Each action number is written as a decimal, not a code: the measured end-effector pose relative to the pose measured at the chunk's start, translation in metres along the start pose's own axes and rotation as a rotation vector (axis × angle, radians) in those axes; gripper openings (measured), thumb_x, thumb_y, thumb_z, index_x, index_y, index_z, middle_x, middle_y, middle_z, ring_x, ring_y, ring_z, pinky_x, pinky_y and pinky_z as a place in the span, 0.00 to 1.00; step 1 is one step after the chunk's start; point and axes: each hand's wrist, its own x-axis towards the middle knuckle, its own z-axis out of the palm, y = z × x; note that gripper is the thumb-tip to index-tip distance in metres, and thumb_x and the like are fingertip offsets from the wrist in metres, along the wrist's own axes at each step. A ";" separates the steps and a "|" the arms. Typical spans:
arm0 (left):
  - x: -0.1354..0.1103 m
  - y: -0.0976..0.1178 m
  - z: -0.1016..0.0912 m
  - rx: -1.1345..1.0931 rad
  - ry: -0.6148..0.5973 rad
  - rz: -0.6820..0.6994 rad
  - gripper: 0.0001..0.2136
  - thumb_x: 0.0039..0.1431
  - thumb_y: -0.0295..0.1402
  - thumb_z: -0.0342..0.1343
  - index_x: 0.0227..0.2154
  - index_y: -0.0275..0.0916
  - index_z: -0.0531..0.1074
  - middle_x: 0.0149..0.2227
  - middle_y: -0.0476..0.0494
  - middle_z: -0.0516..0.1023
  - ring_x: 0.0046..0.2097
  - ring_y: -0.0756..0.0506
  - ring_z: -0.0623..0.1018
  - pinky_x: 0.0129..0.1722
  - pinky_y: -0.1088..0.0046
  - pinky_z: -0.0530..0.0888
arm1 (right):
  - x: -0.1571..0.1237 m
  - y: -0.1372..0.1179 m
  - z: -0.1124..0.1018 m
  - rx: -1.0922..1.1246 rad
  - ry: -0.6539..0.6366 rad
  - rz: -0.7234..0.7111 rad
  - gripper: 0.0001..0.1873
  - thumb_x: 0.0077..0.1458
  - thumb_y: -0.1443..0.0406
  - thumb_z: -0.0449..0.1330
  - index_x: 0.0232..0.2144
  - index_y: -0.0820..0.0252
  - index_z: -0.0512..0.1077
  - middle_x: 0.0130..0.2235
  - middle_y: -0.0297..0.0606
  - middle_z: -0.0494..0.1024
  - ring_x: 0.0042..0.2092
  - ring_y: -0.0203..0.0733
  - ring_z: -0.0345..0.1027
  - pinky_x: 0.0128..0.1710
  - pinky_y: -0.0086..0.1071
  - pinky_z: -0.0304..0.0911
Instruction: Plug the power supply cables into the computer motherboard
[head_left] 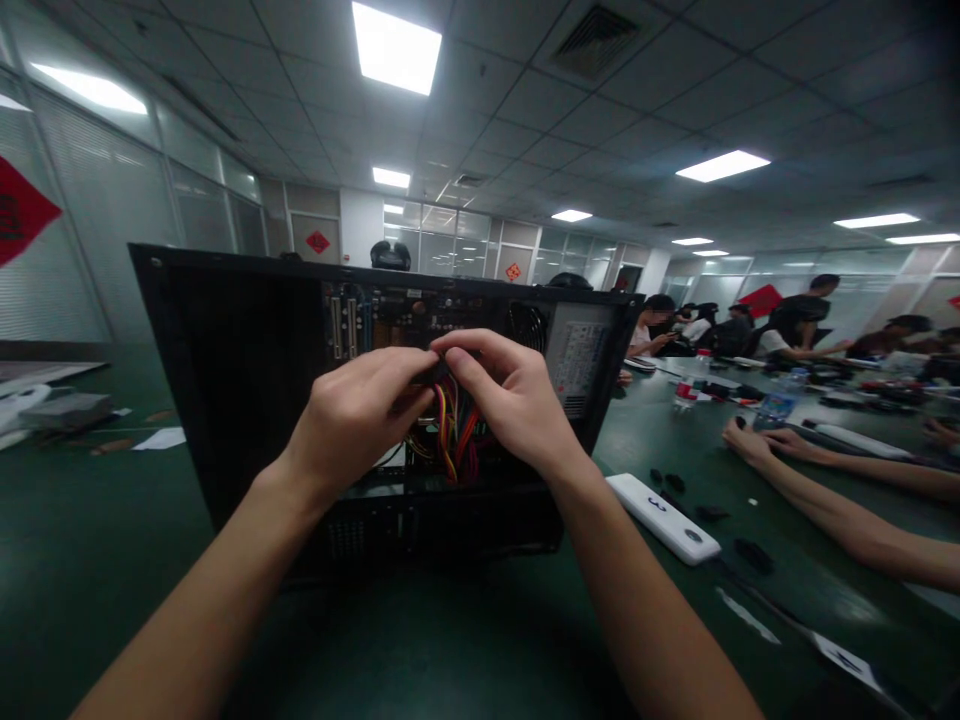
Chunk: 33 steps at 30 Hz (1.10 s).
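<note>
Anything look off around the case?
Nothing looks damaged. The left hand and right hand pinch a plug above coloured wires in the open computer case; small black bits lie scattered by the white box.

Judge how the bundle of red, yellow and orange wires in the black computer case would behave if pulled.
Probably floppy: the bundle of red, yellow and orange wires curves loosely below the left hand and right hand pinching its top. Likely light: fingers alone hold it. It looks tethered below, so may snag.

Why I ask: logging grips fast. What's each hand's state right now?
Left hand: closed, pinching the top of the coloured wires.
Right hand: closed, pinching the same spot.
</note>
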 end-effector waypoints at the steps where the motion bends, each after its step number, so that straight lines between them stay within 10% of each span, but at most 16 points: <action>1: -0.001 -0.002 0.001 0.015 0.013 0.010 0.12 0.65 0.32 0.54 0.48 0.37 0.75 0.48 0.40 0.82 0.48 0.44 0.81 0.51 0.69 0.77 | -0.001 0.000 -0.001 -0.041 -0.022 -0.014 0.16 0.66 0.59 0.52 0.48 0.59 0.75 0.48 0.40 0.79 0.51 0.42 0.71 0.55 0.39 0.66; 11: -0.008 -0.024 0.014 -0.002 -0.018 -0.050 0.13 0.66 0.31 0.51 0.48 0.32 0.76 0.48 0.34 0.81 0.49 0.42 0.81 0.52 0.64 0.77 | -0.002 0.019 0.000 -0.655 -0.156 -0.236 0.27 0.62 0.75 0.45 0.61 0.62 0.65 0.66 0.48 0.60 0.68 0.46 0.51 0.67 0.45 0.52; 21: -0.032 -0.030 0.070 -0.154 -0.703 -0.241 0.11 0.63 0.28 0.54 0.41 0.41 0.80 0.43 0.41 0.83 0.45 0.40 0.82 0.45 0.68 0.76 | -0.015 0.053 0.014 -0.970 -0.693 0.331 0.16 0.61 0.74 0.51 0.46 0.66 0.76 0.46 0.55 0.78 0.49 0.52 0.74 0.44 0.36 0.68; 33: -0.039 -0.040 0.092 -0.002 -0.783 -0.255 0.13 0.62 0.28 0.53 0.44 0.41 0.80 0.43 0.41 0.82 0.45 0.43 0.80 0.45 0.70 0.74 | -0.015 0.097 0.010 -0.972 -0.663 0.324 0.15 0.58 0.69 0.56 0.46 0.65 0.78 0.46 0.54 0.79 0.48 0.52 0.75 0.42 0.34 0.68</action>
